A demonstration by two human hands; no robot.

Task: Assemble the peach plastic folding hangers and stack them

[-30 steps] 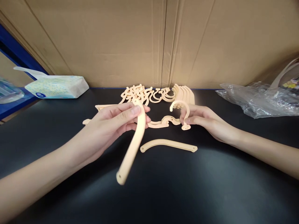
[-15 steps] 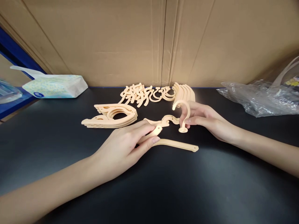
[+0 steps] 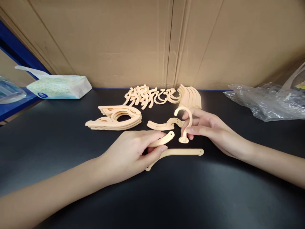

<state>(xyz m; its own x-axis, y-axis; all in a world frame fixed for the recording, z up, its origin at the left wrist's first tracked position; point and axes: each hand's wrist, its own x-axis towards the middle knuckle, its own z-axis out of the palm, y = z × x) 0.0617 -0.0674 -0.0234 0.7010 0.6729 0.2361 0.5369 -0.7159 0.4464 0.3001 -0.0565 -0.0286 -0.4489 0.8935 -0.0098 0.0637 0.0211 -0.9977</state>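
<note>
My left hand [image 3: 133,151] pinches a cream plastic hanger arm [image 3: 164,140], its holed end sticking out to the right past the fingertips. In my right hand [image 3: 207,128] a cream hanger hook [image 3: 189,117] is held upright between thumb and fingers, its round foot at the bottom. The hook and the arm end are close together but apart. Below my left hand another curved hanger arm [image 3: 186,152] lies on the black table, its left part crossing under the thumb. Behind the hands lies a separate curved piece [image 3: 158,126] with a holed, rounded part, partly hidden by my right fingers.
A stack of folded hangers [image 3: 114,124] sits left of centre. Along the back lie a pile of small curved pieces [image 3: 140,95], several hooks [image 3: 172,95] and a row of hanger arms [image 3: 190,96]. A tissue pack [image 3: 60,87] is far left, a clear plastic bag [image 3: 259,100] right.
The hanger arm in my left hand has turned so more of its holed end shows, nearer the hook. My right hand has lowered the hook slightly. The view has shifted a little.
</note>
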